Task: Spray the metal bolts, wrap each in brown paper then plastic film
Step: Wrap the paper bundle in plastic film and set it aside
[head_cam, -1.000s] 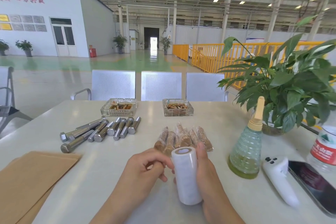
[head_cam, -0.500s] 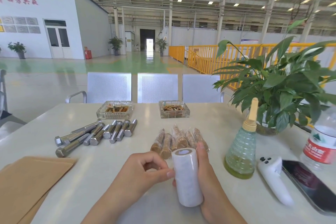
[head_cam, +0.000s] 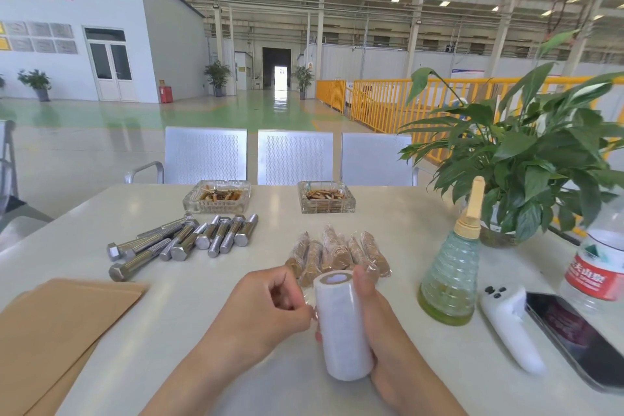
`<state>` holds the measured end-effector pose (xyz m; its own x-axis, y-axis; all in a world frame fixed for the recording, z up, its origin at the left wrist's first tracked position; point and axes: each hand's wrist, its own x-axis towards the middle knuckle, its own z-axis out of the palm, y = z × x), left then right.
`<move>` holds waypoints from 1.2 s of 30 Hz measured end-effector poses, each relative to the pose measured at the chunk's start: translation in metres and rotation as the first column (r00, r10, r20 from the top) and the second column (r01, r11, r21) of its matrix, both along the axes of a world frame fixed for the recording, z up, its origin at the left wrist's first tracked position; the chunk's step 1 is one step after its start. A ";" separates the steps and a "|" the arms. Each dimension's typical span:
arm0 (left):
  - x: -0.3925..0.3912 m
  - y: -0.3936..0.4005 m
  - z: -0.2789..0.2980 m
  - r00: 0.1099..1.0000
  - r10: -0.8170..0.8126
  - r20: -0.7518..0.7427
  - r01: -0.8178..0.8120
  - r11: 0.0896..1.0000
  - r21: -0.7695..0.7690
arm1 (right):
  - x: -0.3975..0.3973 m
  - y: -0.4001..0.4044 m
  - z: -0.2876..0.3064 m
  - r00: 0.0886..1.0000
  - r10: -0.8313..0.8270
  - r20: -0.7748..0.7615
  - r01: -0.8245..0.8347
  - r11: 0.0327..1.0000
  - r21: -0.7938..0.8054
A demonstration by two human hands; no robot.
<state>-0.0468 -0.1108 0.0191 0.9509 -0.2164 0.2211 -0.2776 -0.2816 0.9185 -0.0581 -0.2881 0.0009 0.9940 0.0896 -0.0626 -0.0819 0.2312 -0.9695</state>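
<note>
My right hand (head_cam: 381, 324) grips a white roll of plastic film (head_cam: 341, 328) upright above the near table edge. My left hand (head_cam: 266, 311) pinches the film's loose edge at the roll's left side. Several bare metal bolts (head_cam: 182, 241) lie in a heap at the left middle of the table. Several wrapped bolts (head_cam: 337, 253), brown paper under clear film, lie side by side just beyond the roll. Brown paper sheets (head_cam: 57, 324) lie at the near left. A green spray bottle (head_cam: 452, 273) stands to the right.
Two glass ashtrays (head_cam: 217, 196) (head_cam: 326, 197) sit at the far side of the white table (head_cam: 169, 331). At the right are a potted plant (head_cam: 526, 159), a water bottle (head_cam: 597, 260), a white controller (head_cam: 510, 324) and a phone (head_cam: 580, 331). Metal seats stand behind the table.
My left hand has closed its fingertips on the film's edge at the roll's side and begun drawing it leftward. The roll stays upright in my right hand.
</note>
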 end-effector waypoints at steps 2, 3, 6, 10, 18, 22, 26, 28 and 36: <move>0.002 0.005 0.006 0.996 -0.051 0.067 0.047 0.997 0.054 | -0.002 -0.003 0.001 0.998 0.044 -0.045 -0.041 0.998 0.054; 0.004 0.008 0.009 0.995 -0.069 0.071 0.066 0.997 0.048 | -0.003 -0.005 0.001 0.997 0.063 -0.050 -0.058 0.994 0.088; 0.004 0.013 0.014 0.997 -0.072 0.023 0.071 0.997 0.033 | -0.008 -0.009 0.001 0.983 0.182 -0.001 -0.178 0.964 0.197; 0.000 0.014 0.014 0.994 -0.107 -0.033 0.109 0.991 0.074 | -0.009 -0.010 0.003 0.971 0.233 0.049 -0.237 0.963 0.127; -0.011 0.013 0.019 0.971 -0.237 -0.035 0.240 0.958 0.157 | -0.007 -0.013 0.000 0.996 0.089 -0.004 -0.086 0.977 0.197; -0.009 0.021 0.023 0.931 -0.358 -0.076 0.366 0.908 0.205 | -0.006 -0.018 -0.002 0.985 0.164 -0.048 -0.141 0.940 0.310; -0.007 0.031 0.016 0.926 -0.363 -0.102 0.377 0.907 0.190 | -0.006 -0.013 0.000 0.976 0.219 0.006 -0.213 0.944 0.253; -0.009 0.032 0.009 0.919 -0.369 -0.138 0.389 0.905 0.170 | -0.006 -0.010 0.000 0.983 0.181 0.037 -0.185 0.965 0.187; -0.011 0.029 0.004 0.932 -0.358 -0.050 0.359 0.899 0.250 | -0.011 -0.006 -0.001 0.982 0.098 0.158 -0.118 0.985 0.125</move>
